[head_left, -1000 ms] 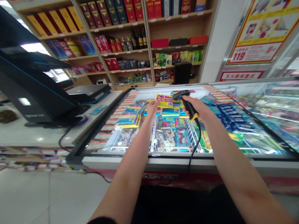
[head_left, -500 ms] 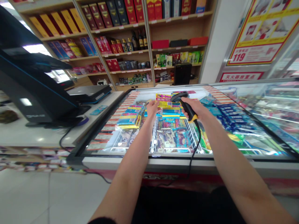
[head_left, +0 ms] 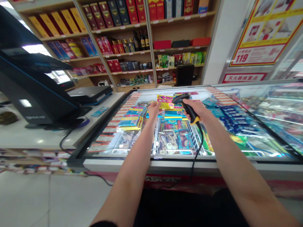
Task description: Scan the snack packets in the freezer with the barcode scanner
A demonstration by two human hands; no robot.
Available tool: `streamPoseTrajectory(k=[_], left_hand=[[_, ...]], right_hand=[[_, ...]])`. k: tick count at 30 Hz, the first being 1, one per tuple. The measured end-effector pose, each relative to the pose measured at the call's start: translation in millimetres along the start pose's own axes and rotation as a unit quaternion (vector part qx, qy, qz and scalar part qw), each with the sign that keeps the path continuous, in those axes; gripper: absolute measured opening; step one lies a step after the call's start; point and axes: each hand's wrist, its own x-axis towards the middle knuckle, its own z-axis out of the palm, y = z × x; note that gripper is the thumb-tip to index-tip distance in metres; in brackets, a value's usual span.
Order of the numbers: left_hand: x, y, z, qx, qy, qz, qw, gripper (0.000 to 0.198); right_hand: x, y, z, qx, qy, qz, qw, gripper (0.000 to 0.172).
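Over the glass-topped chest freezer (head_left: 151,160), your right grip (head_left: 196,111) is closed around a black-and-yellow barcode scanner (head_left: 187,107), whose black cord (head_left: 197,154) drops past the front rim. Your left grip (head_left: 154,110) stands half open just beside a yellow snack packet (head_left: 165,102), though the view is too poor to say whether they touch. A white desk (head_left: 59,137) runs along the freezer's left side.

Wooden shelves (head_left: 172,33) of boxed liquor (head_left: 106,14)
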Motion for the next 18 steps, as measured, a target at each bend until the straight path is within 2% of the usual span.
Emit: streamPoseTrajectory(k=[5, 12, 18], left_hand=[[-1.1, 1.7, -0.5, -0.004, 0.009, -0.002, 1.000, 0.017], [2.5, -1.1, -3.6, 0.000, 0.014, 0.001, 1.000, 0.029], [10.3, -0.3, -11.5, 0.015, 0.041, 0.007, 0.999, 0.018]], right_hand=[[-0.9, -0.4, -0.6, 0.007, -0.004, -0.002, 1.000, 0.031], [0.4, 0.5, -1.8, 0.020, -0.002, -0.013, 1.000, 0.032], [3.3, 1.8, -3.2, 0.021, -0.006, -0.015, 1.000, 0.031]])
